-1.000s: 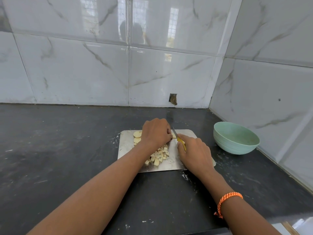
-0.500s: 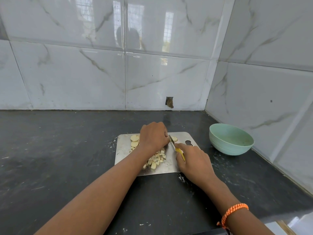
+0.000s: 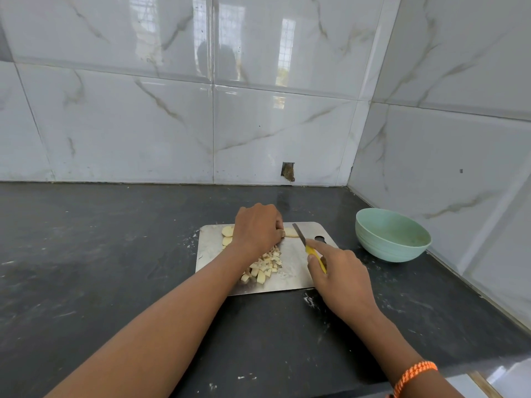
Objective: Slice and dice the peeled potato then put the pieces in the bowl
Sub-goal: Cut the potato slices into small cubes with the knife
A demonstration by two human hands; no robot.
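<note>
A steel cutting board (image 3: 296, 271) lies on the dark counter. My left hand (image 3: 257, 228) rests curled at the board's far edge, holding down a potato slice (image 3: 290, 232) that peeks out at its fingertips. Round slices (image 3: 227, 231) lie to its left. A pile of diced potato (image 3: 265, 265) sits mid-board beside my left wrist. My right hand (image 3: 339, 271) grips a yellow-handled knife (image 3: 309, 245); its blade points toward the held slice, a little to the right of it. The mint green bowl (image 3: 392, 235) stands to the right and looks empty.
White marble-look tiled walls meet in a corner behind and to the right of the bowl. A small hole (image 3: 288, 171) shows at the base of the back wall. The counter's front edge (image 3: 448, 372) runs near my right wrist, which wears an orange bracelet.
The knife has drawn back to the right, away from my left hand's fingertips, and my right hand has shifted slightly right. My left hand stays on the slices.
</note>
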